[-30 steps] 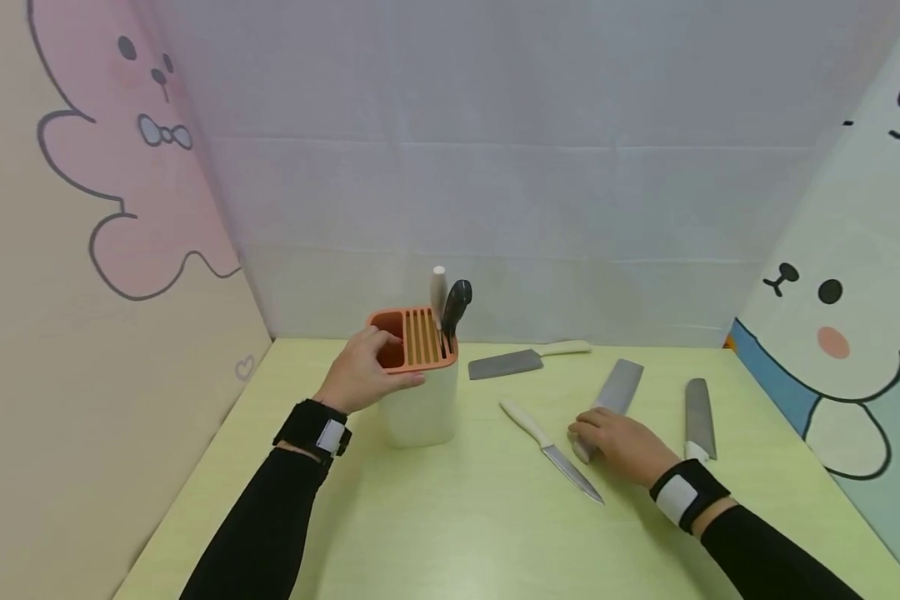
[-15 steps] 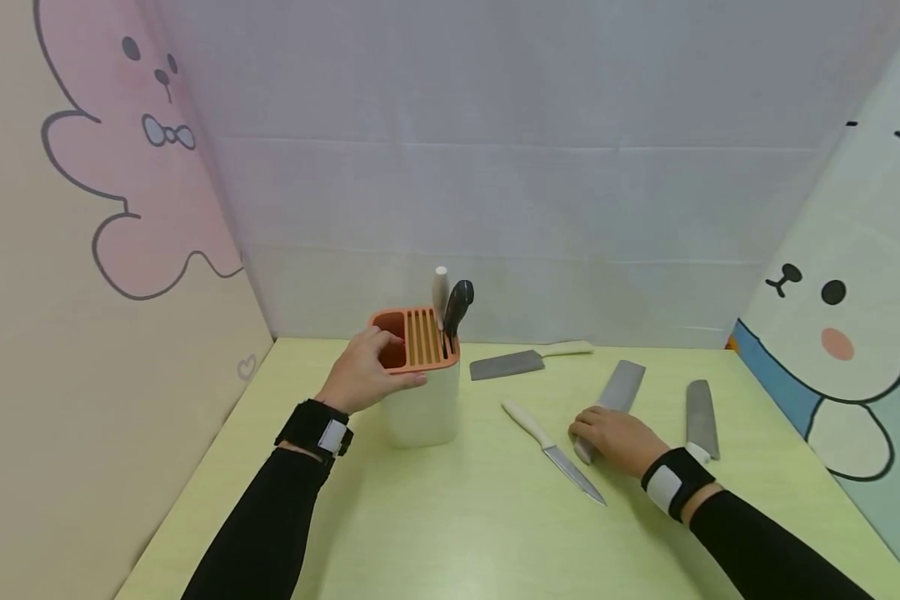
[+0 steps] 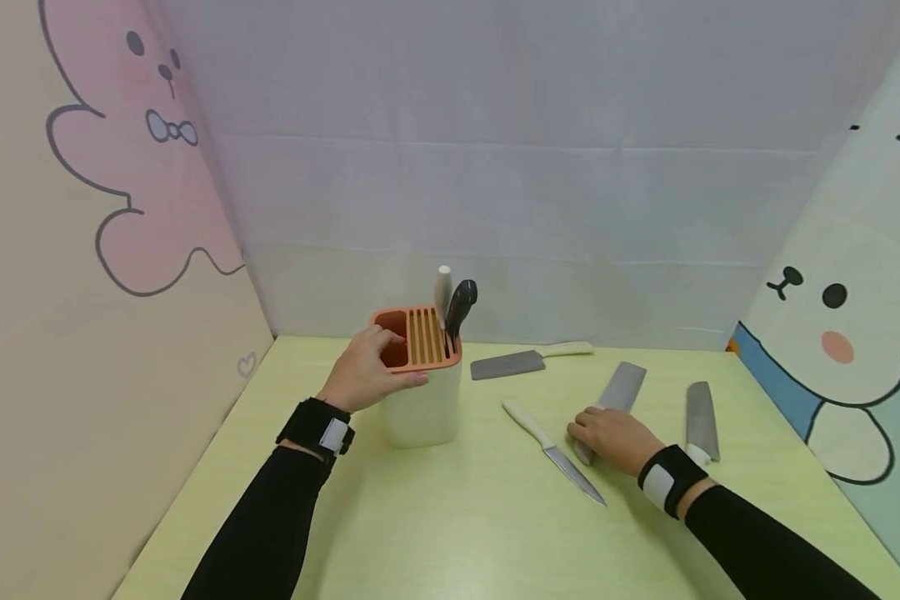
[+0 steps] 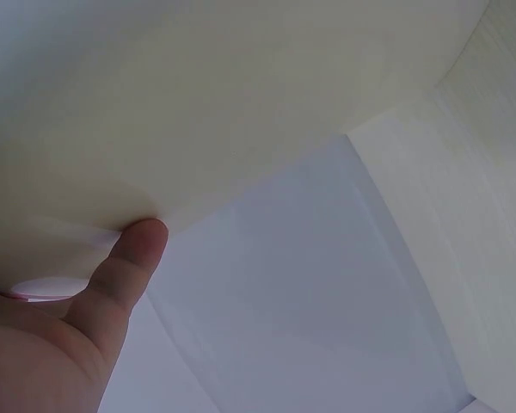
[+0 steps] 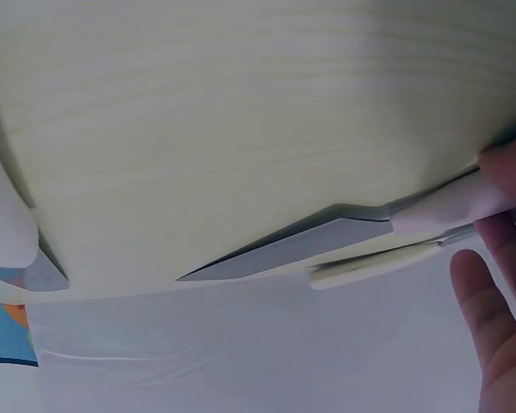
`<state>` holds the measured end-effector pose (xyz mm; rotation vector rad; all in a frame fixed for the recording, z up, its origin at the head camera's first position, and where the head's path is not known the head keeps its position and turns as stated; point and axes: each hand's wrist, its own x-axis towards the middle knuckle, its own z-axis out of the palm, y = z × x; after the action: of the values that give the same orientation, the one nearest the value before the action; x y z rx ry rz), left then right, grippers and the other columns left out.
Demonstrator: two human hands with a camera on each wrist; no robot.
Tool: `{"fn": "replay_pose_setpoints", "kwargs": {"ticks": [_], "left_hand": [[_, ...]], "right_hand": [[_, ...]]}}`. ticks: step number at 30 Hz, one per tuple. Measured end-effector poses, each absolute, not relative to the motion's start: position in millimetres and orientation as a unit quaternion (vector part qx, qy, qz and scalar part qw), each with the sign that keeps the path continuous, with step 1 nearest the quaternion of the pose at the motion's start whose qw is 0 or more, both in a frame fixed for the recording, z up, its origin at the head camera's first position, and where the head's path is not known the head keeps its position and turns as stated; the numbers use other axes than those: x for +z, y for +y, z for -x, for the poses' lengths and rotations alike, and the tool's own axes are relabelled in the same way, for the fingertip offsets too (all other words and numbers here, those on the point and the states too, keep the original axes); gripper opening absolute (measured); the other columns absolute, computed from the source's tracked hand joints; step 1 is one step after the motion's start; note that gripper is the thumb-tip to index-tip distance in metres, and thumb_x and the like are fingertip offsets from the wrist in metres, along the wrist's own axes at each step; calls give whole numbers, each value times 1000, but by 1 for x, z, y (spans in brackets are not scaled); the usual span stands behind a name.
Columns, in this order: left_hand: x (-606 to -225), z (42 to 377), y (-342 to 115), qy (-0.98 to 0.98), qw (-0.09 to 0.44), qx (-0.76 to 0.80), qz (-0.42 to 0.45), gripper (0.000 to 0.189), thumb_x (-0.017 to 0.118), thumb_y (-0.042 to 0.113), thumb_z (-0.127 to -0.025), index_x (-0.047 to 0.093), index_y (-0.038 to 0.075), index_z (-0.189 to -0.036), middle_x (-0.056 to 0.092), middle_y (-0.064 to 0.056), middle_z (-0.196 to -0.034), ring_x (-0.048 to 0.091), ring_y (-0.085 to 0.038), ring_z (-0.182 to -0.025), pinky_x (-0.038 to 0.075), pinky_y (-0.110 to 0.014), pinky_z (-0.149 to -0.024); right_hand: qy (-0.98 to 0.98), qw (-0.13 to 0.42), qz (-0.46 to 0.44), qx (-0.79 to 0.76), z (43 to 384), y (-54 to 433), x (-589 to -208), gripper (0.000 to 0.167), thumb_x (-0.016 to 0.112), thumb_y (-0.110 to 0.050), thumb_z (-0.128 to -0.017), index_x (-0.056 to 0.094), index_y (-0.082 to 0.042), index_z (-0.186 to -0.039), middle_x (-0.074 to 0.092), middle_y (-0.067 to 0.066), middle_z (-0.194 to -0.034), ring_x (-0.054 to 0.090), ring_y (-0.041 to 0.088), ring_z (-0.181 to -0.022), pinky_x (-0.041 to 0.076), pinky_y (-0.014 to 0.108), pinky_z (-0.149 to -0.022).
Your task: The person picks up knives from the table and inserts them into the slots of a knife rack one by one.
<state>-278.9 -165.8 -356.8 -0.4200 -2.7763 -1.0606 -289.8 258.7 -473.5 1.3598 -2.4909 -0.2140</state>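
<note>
My left hand (image 3: 363, 371) grips the rim of a white knife holder (image 3: 423, 412) with an orange slotted top, its fingertips inside the open compartment and its thumb along the outside. In the left wrist view a digit (image 4: 138, 249) presses against the holder's pale wall. My right hand (image 3: 617, 437) pinches the pale handle of a broad-bladed cleaver (image 3: 622, 387) that lies on the table, blade pointing away. The right wrist view shows that handle (image 5: 447, 206) between thumb and fingers. A white-handled knife (image 3: 551, 450) lies just left of this hand.
In the holder's slots stand a white knife handle (image 3: 442, 292) and black handles (image 3: 462, 304). Another cleaver (image 3: 508, 365) lies near the back edge. At the right rests a wide-bladed knife (image 3: 701, 417). Printed panels and a pale sheet enclose the table (image 3: 450, 533).
The right wrist has shifted slightly left while its fingers stay at the cleaver's handle. The left hand keeps its hold on the knife holder. The whole view has shifted a little.
</note>
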Motion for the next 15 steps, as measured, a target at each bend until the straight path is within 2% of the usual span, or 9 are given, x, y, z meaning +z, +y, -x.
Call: {"fn": "replay_pose_setpoints", "kwargs": {"ticks": [7, 15], "left_hand": [[-357, 279, -166, -924, 70, -349, 141, 71, 79, 60, -69, 61, 9, -115, 54, -5, -116, 49, -25, -107, 53, -41, -84], [-356, 278, -165, -925, 70, -347, 137, 70, 80, 58, -69, 61, 9, -115, 54, -4, -115, 49, -23, -106, 53, -40, -83]], "right_hand": [[-857, 139, -487, -88, 291, 260, -470, 33, 81, 1, -69, 57, -15, -85, 52, -2, -74, 52, 17, -70, 45, 30, -55], [-843, 152, -513, -57, 290, 264, -467, 36, 78, 0, -64, 60, -19, -88, 51, -4, -78, 50, 15, -73, 46, 30, -60]]}}
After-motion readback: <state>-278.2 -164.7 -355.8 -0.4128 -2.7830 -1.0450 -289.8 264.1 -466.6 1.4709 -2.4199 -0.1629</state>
